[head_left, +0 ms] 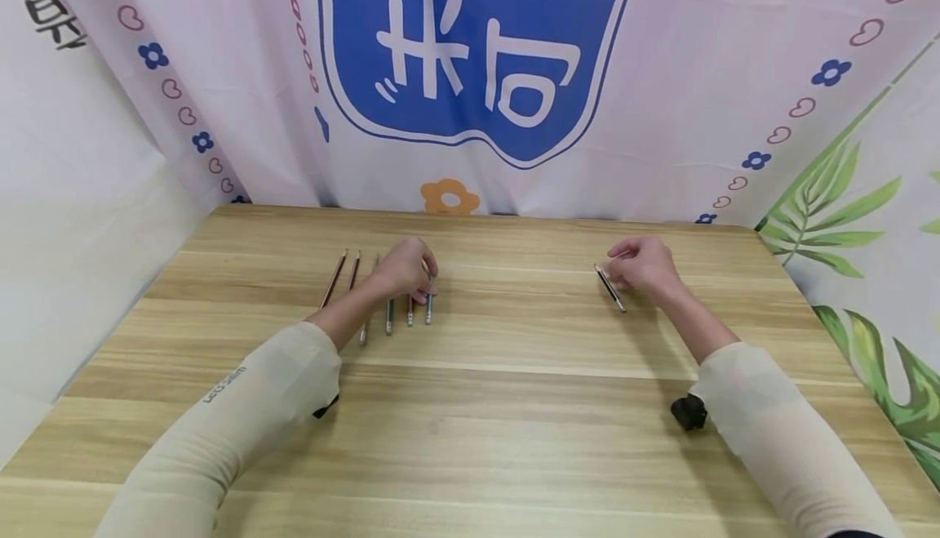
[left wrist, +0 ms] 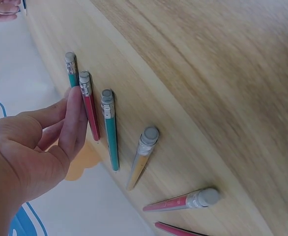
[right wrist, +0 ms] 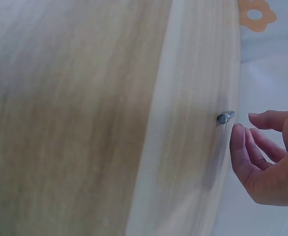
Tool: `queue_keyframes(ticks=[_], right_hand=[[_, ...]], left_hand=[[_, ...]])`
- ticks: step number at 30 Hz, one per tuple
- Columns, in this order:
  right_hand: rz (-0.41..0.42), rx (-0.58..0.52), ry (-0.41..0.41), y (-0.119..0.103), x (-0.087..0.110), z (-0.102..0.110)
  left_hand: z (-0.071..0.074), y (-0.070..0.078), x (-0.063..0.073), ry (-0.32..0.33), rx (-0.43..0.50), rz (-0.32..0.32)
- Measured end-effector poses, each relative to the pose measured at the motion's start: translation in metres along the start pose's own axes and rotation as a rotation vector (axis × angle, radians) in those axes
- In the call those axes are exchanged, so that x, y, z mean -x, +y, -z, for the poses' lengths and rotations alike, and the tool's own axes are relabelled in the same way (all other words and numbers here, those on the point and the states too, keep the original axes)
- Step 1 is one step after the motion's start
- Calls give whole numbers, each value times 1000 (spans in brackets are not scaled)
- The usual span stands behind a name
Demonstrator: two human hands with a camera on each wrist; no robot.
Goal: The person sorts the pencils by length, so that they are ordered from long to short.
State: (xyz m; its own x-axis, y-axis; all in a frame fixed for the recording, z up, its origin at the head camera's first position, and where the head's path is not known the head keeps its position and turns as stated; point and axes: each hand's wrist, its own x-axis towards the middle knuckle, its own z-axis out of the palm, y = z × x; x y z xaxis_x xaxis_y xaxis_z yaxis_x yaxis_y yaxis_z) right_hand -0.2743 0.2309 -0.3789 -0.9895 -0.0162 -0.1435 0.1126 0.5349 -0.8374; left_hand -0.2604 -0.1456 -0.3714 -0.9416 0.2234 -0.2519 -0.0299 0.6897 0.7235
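My left hand point(head_left: 402, 267) pinches the rightmost teal pencil point(head_left: 429, 309), its thumb and fingers on either side of the shaft. In the left wrist view, the fingers hide most of that pencil below its eraser end. Beside it lie a red pencil point(left wrist: 91, 110), another teal pencil point(left wrist: 111, 140) and a yellow pencil point(left wrist: 140, 164). Farther left, two reddish pencils are in the row, one of them a dark red pencil point(head_left: 334, 278). My right hand point(head_left: 643, 265) hovers beside a black pencil point(head_left: 609, 289), thumb and fingers apart with nothing between them.
The wooden table point(head_left: 507, 424) carries all the pencils near its far side. A printed curtain point(head_left: 661, 113) hangs just behind the far edge. A small black device point(head_left: 689, 412) sits under the right sleeve.
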Motion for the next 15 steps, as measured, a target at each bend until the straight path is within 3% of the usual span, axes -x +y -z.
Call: queue_keyframes(ticks=[6, 15], right_hand=[[-11, 13, -5, 3, -2, 0], [-3, 119, -14, 8, -4, -3]], left_hand=[[1, 1, 1, 3, -2, 10], [1, 1, -1, -2, -5, 14]])
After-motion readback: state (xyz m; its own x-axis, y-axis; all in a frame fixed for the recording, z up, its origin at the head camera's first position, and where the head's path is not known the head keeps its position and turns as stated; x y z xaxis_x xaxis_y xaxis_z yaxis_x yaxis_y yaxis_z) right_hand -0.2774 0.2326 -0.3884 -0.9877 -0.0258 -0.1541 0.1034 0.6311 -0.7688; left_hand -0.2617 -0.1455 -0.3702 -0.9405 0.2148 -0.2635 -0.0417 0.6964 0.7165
